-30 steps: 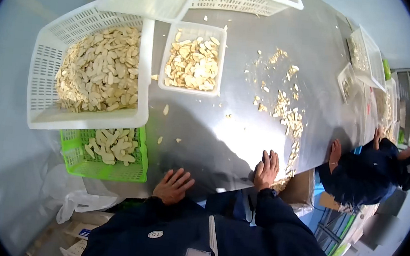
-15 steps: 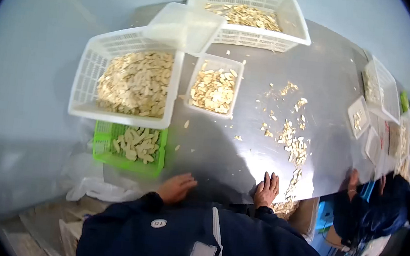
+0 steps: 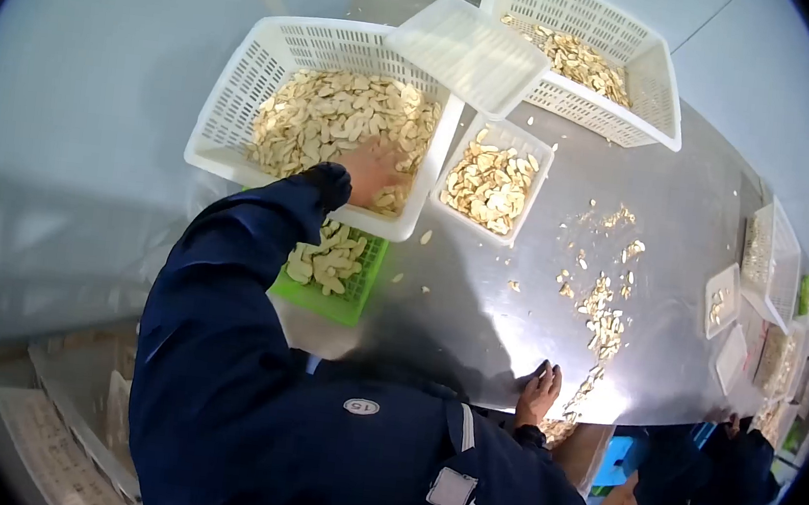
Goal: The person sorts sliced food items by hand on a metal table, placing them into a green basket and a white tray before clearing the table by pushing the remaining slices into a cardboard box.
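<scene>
My left hand [image 3: 371,172] reaches into a large white slotted basket [image 3: 230,86] and rests on a heap of pale dried slices [image 3: 335,112]. Its fingers look extended, with their tips partly lost among the slices. At the table's near edge, my right hand [image 3: 538,395] lies with fingers apart, holding nothing, beside a strip of scattered slices [image 3: 604,328]. Just right of the basket stands a small white tub [image 3: 450,198] of browner slices [image 3: 490,185]. Partly under my left sleeve is a green basket [image 3: 358,292] with larger pale slices [image 3: 327,262].
A translucent lid [image 3: 470,52] bridges the basket and tub. Behind stands another white basket [image 3: 656,106] with slices. To the right are a small tray [image 3: 721,301], a flat lid [image 3: 731,359] and a white crate [image 3: 771,262]. A co-worker's dark sleeve [image 3: 731,474] shows at lower right.
My left hand has moved from the table's near edge up into the large white basket. The view has turned, shifting the scene right. My right hand stays at the table edge.
</scene>
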Motion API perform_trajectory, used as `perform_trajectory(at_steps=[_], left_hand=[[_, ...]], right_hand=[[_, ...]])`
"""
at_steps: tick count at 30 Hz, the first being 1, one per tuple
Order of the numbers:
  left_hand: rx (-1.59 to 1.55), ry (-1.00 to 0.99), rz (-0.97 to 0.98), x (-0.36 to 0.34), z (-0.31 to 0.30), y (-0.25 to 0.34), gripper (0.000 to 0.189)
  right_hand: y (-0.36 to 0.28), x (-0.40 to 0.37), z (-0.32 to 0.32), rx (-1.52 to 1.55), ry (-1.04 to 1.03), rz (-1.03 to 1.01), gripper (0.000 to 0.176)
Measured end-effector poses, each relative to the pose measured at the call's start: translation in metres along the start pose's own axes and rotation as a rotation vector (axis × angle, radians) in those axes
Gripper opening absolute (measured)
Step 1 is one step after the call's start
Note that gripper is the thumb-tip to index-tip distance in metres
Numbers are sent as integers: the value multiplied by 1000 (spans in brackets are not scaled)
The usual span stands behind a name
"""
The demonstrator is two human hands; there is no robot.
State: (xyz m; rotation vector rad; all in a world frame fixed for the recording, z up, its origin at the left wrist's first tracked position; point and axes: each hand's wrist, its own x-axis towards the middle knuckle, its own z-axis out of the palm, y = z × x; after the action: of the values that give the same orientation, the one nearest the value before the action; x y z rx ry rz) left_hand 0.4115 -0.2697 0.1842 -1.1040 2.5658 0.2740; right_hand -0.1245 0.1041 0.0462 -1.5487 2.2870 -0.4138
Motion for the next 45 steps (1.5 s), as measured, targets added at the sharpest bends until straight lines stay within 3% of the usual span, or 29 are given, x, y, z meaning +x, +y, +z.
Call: perform_trajectory(at_steps=[4, 7, 14, 18, 22, 27, 30, 33, 36, 39, 42, 45], left_hand=[[23, -170, 118, 17, 12, -24, 87], [73, -263, 169, 6, 5, -56, 96], [114, -106, 493, 2, 2, -91, 95], [-84, -11, 530, 6, 24, -121, 81], [-37, 10, 355, -15, 21, -160, 69], [72, -19, -39, -42, 29, -239, 70], [-13, -34, -406, -72, 45, -290, 65], [-202, 37, -563, -95, 60, -301, 75], [-344, 181, -337, -90, 77, -268, 75], [-312, -84, -277, -102, 73, -227, 70], [-261, -175, -127, -136, 92, -224, 60], [-434, -503, -485, -158, 54, -203, 48]], right_hand=[[-13, -1, 1, 63, -33, 178, 58], [-23, 2, 4, 27, 4, 181, 59], [-29, 10, 19, -58, 134, 139, 56], [-17, 16, 22, -99, 154, 139, 59], [-21, 17, 20, -147, 151, 191, 56], [-15, 21, 23, -179, 159, 272, 56], [-21, 24, 15, -152, 120, 304, 55], [-12, 24, 14, -175, 148, 256, 55], [-9, 27, 16, -187, 168, 243, 53], [4, 29, 19, -153, 152, 213, 51], [-7, 39, 14, -24, 196, 131, 49], [-82, 84, 7, 283, 166, 192, 47]])
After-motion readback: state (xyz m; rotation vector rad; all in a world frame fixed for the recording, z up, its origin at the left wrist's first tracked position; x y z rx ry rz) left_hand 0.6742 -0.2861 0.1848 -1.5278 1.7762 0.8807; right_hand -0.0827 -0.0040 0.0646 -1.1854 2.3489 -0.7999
